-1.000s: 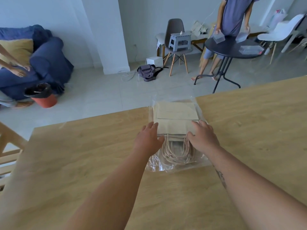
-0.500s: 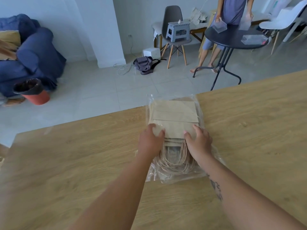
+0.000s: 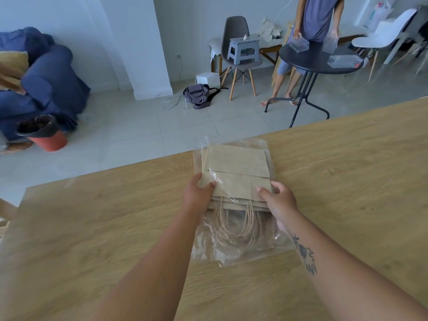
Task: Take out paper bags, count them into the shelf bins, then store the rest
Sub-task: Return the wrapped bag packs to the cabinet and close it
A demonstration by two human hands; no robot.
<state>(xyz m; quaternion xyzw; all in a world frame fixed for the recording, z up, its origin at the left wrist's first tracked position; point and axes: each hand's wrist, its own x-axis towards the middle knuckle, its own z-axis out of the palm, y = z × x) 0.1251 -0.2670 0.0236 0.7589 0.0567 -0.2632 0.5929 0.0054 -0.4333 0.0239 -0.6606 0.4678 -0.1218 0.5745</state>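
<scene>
The left hand (image 3: 198, 193) has its thumb laid on top of the stack of paper bags (image 3: 236, 174) at the left edge, with the other fingers curled under or against that side, so the hand is clamped on the stack. The right hand (image 3: 279, 200) mirrors it at the right edge: thumb pressed on the top bag, fingers wrapped round the side. Both grips sit near the open, handled end of the bags, which is the end closer to the person. From between the two hands the twisted cord handles (image 3: 236, 225) fan out toward the person inside a clear plastic sleeve (image 3: 240, 249), which wraps the whole stack and wrinkles loosely past the handles. The stack lies flat on a light wooden table (image 3: 115, 216), close to its far edge, with the folded bag bottoms pointing away. The right forearm carries a dark tattoo (image 3: 304, 253). Beyond the table lie a tiled floor, a round black table (image 3: 308, 60) with another person standing at it, and a red bin (image 3: 45, 133) beside a blue sofa (image 3: 51, 82).
</scene>
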